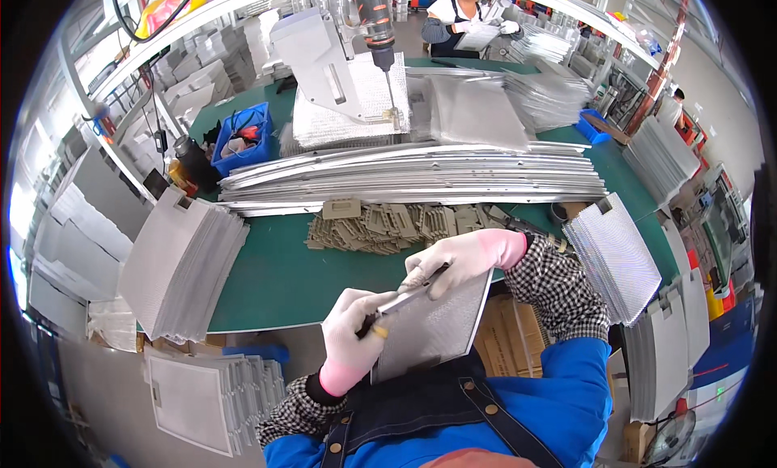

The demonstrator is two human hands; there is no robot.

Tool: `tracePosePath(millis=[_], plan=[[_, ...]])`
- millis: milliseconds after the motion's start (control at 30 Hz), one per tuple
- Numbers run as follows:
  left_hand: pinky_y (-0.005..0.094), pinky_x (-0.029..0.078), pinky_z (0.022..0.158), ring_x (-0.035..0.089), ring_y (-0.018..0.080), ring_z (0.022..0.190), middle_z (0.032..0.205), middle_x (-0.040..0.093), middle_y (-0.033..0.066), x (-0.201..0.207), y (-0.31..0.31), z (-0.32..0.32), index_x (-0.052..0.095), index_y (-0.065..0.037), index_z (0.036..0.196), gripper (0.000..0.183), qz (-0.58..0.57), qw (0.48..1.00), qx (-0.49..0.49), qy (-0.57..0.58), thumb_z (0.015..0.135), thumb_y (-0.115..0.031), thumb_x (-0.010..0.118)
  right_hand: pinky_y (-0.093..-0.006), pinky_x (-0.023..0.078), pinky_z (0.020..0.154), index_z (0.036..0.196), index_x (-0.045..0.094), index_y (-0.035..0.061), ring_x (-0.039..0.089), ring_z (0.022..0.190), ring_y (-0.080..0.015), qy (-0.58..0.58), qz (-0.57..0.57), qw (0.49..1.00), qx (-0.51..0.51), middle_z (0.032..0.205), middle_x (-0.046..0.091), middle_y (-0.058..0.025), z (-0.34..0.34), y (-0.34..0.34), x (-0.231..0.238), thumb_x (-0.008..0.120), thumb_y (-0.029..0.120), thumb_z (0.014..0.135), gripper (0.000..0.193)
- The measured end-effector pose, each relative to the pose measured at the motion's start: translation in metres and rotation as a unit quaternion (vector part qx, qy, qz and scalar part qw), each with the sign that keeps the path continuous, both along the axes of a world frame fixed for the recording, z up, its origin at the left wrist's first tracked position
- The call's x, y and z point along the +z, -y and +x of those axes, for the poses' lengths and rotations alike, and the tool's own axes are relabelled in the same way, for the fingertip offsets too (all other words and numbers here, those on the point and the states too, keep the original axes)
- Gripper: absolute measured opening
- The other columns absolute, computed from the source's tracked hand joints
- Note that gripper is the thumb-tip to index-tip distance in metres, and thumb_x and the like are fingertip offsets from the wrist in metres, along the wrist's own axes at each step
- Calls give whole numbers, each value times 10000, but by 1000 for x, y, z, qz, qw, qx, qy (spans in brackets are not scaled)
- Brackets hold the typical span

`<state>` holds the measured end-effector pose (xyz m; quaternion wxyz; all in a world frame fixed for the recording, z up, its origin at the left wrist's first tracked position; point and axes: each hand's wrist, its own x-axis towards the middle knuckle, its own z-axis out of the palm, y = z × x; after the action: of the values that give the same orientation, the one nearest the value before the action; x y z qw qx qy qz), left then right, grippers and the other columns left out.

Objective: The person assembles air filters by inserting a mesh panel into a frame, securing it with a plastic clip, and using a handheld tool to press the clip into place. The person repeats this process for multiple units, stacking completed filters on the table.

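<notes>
Close to my body, a rectangular metal mesh panel (pixel 429 330) with a thin frame is tilted up between my two hands. White gloves with pink cuffs cover both. My left hand (pixel 352 338) is closed on the panel's upper left corner. Farther right along the same upper edge, my right hand (pixel 465 262) grips the panel with bent fingers. Small dark parts show at the fingers of both hands; I cannot make out what they are. Just beyond my hands, a heap of beige plastic plates (pixel 380 228) lies on the green table (pixel 275 262).
Long metal strips (pixel 413 175) lie across the table behind the plates. Mesh panel stacks stand at left (pixel 178 262) and right (pixel 615 258). An electric screwdriver (pixel 376 23) hangs over a silver sheet, near a blue bin (pixel 245 140). Another person (pixel 465 23) holds panels beyond.
</notes>
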<state>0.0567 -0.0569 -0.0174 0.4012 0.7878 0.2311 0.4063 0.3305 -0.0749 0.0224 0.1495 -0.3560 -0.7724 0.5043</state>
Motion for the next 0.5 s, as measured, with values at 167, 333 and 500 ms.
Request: tracePosePath(millis=[167,333,500], plan=[[241,448,633,570,98,686,810,658,44,-5,-32,-8,743,-6,1048,163,-90,996,18,-16,892,-12,697,-394,460,996,1422,560,40,605,1151,-309,59,52,995,-62,1181,624,-179,-22,-9,10,624,189,947,502],[210,400,592,484,23,690,770,591,-45,-18,-53,-15,702,65,1043,181,-228,970,81,-6,984,-104,673,-424,492,962,1391,576,46,632,1099,-357,116,158,973,-120,1160,650,-213,-38,-34,-18,598,246,970,466],[214,412,600,491,38,692,844,615,-21,-38,-62,-13,666,41,1185,276,-156,980,117,42,931,-58,712,-451,529,902,1347,602,49,674,1041,-372,132,203,961,-132,1151,682,-207,-46,-51,-36,593,258,982,421]])
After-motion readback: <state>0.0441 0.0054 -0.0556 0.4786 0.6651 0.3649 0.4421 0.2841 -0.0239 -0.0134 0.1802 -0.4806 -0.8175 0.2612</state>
